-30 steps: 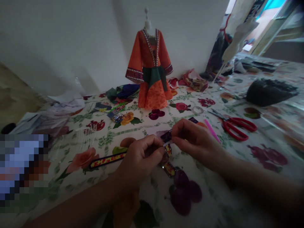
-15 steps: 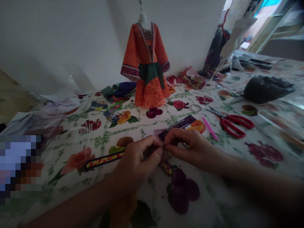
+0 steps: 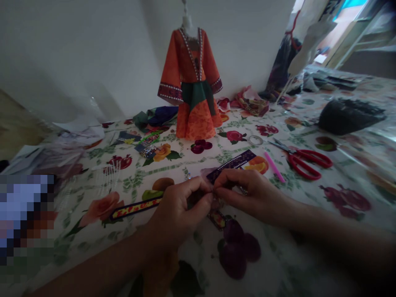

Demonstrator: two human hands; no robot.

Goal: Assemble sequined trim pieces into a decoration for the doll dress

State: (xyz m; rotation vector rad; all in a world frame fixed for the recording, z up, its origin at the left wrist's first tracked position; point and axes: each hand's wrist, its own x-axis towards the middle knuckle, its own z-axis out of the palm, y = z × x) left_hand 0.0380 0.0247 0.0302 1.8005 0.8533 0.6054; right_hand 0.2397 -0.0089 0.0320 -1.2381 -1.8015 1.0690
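Right hand (image 3: 255,194) has moved nearer our left hand (image 3: 181,208), fingers of each pinched together, contents unclear; we'd best keep both steady, patterned strip (image 3: 136,208) flat.

The left hand (image 3: 181,208) hides one end of the yellow-and-red strip with dark borders (image 3: 136,207). Anything between its fingertips and the right hand (image 3: 250,192) is too small to tell. The left edge crops a pixelated blue-and-black object (image 3: 23,206).
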